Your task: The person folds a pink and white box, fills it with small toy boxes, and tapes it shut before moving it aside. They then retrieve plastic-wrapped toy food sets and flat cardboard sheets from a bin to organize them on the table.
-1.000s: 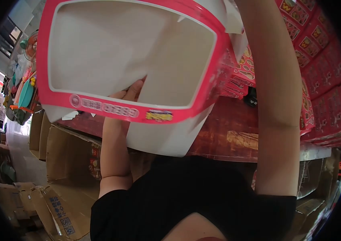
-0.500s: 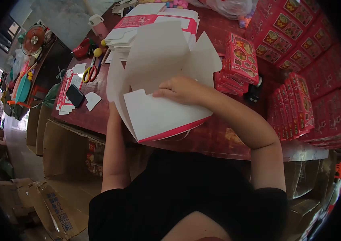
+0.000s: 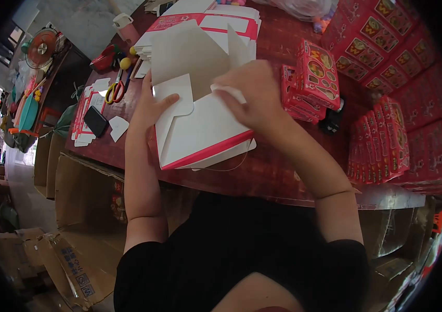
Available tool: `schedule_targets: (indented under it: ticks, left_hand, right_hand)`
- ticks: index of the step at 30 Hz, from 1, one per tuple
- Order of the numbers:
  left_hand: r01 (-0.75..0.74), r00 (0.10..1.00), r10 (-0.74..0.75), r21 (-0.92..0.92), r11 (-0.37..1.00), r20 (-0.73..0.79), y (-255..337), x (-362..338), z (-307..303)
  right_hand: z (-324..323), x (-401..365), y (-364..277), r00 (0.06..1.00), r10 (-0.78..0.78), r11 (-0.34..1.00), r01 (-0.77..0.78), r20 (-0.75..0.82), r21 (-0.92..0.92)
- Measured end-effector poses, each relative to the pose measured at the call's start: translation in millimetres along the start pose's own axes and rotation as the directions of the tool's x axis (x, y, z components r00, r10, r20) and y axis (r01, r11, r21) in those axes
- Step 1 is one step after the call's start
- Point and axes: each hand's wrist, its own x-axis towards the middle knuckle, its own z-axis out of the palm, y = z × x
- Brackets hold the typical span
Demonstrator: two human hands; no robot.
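Note:
A white cardboard box with a pink edge lies partly folded at the table's front, its large back flap standing up. On its left side my left hand grips the carton, the thumb resting on the folded-in side flap. My right hand, blurred by motion, is bent over the box's right side, at the right flap; its fingertips are partly hidden. Behind the box rises a stack of flat pink and white cartons.
Red printed boxes are piled right of the box, beside a dark object. More red boxes stand farther right. A phone, white scrap and scissors lie on the left of the red table.
The left side flap is now folded inward under my left hand, which has moved up. My right hand has moved right and up to the box's right side. The box has shifted slightly left.

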Motion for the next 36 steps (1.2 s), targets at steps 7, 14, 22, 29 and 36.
schedule_targets:
  ticks: [7, 14, 22, 29, 36]
  left_hand:
    - [-0.021, 1.000, 0.022, 0.062, 0.998, -0.013, -11, 25, 10]
    - [-0.149, 0.984, 0.157, 0.091, 0.985, -0.084, 1, 31, 19]
    - [-0.415, 0.910, 0.413, 0.123, 0.901, 0.042, -56, 42, 1]
    - [0.005, 0.995, -0.052, 0.489, 0.872, 0.082, 6, 37, 14]
    - [0.016, 0.999, -0.030, 0.575, 0.818, 0.015, 8, 38, 22]
  right_hand:
    - [25, -9, 113, 0.688, 0.625, 0.622, -0.724, 0.368, 0.298]
    - [47, -10, 91, 0.655, 0.651, 0.709, -0.705, 0.385, 0.002]
    - [43, -26, 120, 0.612, 0.647, 0.467, -0.790, 0.455, 0.398]
    - [48, 0, 92, 0.632, 0.605, 0.778, -0.598, 0.484, -0.192]
    - [53, -7, 95, 0.652, 0.605, 0.779, -0.603, 0.456, -0.172]
